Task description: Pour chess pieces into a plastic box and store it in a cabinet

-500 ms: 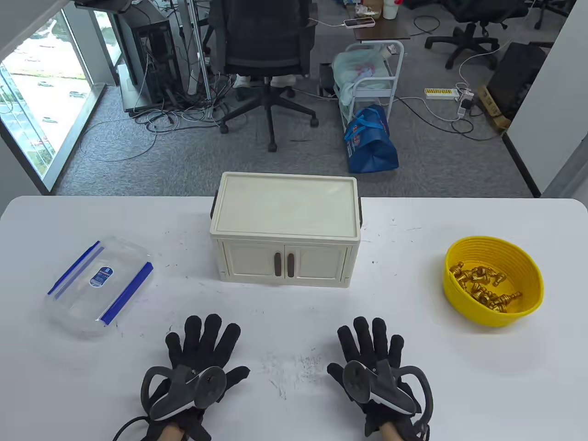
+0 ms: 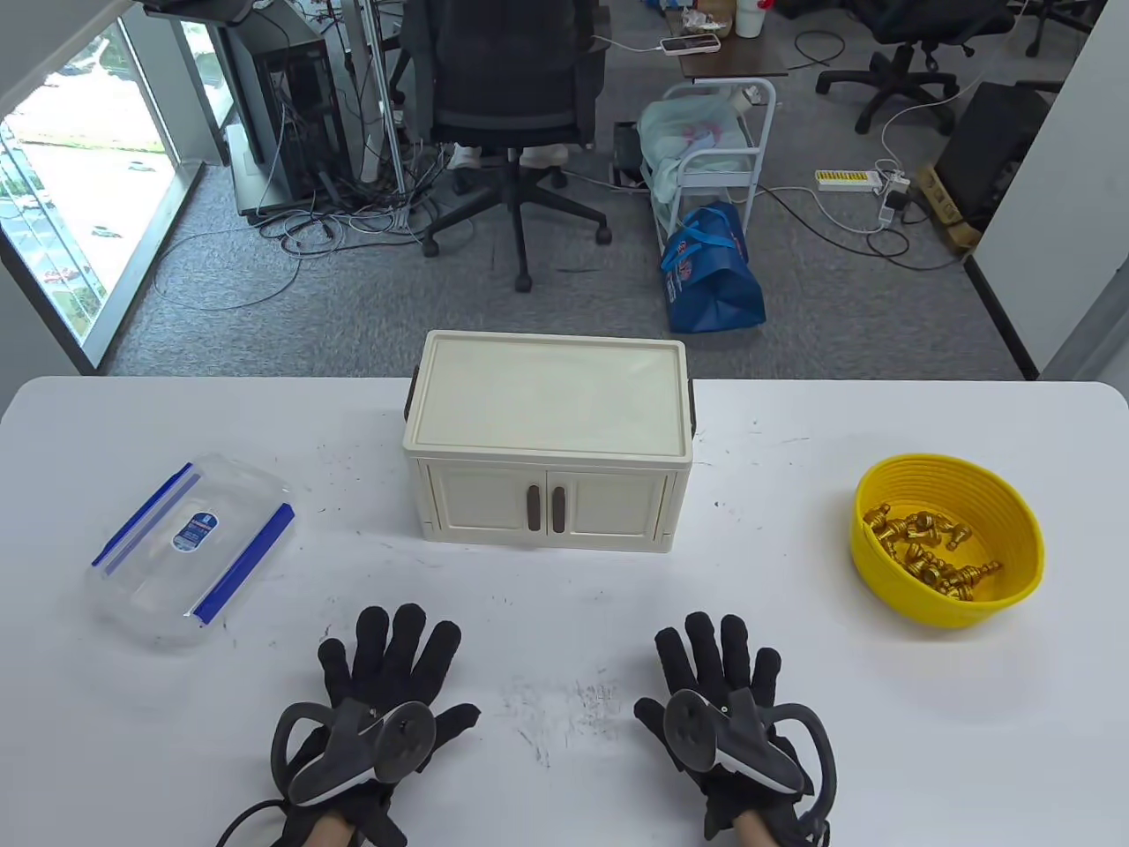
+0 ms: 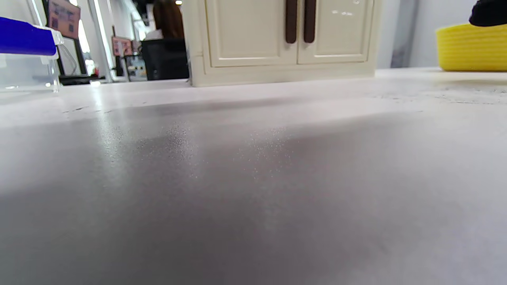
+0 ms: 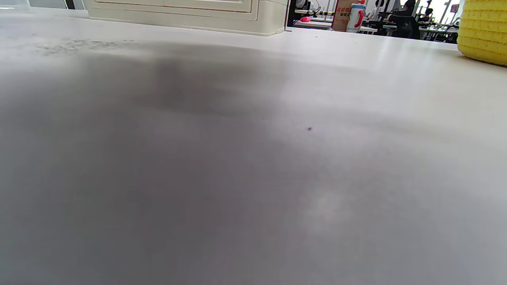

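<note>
A yellow bowl (image 2: 1014,565) with several gold chess pieces (image 2: 935,551) stands at the table's right. A clear plastic box (image 2: 190,549) with a lid and blue clips lies at the left. A cream cabinet (image 2: 547,441) with two shut doors and dark handles stands in the middle, at the back. My left hand (image 2: 392,675) and right hand (image 2: 719,675) lie flat on the table near the front edge, fingers spread, holding nothing. The left wrist view shows the cabinet doors (image 3: 289,35), the box's blue clip (image 3: 25,36) and the bowl (image 3: 471,47). The right wrist view shows the bowl's side (image 4: 483,31).
The white table (image 2: 564,618) has scuff marks between my hands. Behind the table are an office chair (image 2: 512,97), a white trolley (image 2: 719,150) and a blue bag (image 2: 710,269) on the floor.
My right hand has shifted slightly to the right on the table. The left hand and the objects have not moved.
</note>
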